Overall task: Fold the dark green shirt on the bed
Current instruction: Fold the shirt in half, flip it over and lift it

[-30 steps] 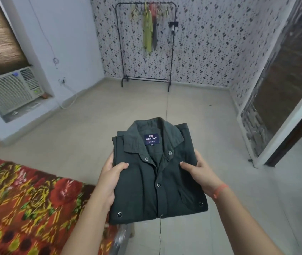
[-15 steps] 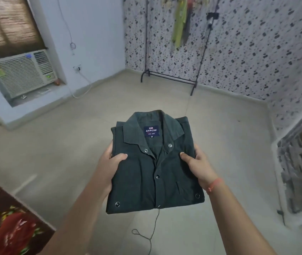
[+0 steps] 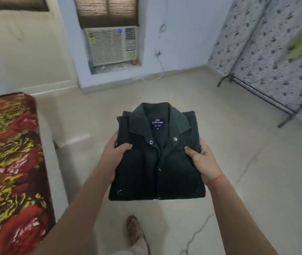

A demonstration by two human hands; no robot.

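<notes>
A person standing beside the bed carries the dark green shirt, already folded into a neat rectangle with collar and label uppermost, out in front over the bare floor. One bare foot shows below the bundle. The left hand clasps the shirt's left edge, thumb pressed on top and fingers tucked beneath; the right hand grips the opposite edge the same way (an orange band circles that wrist). The fold looks finished, so what likely remains is laying it on the floral bedspread: that calls for keeping the bundle level, both thumbs pinning the top layer, and lowering it flat before sliding the fingers out. Count: one shirt, two hands, one bed, one air conditioner in the far wall, one clothes rack at right, its hanging garments too blurred to number.
</notes>
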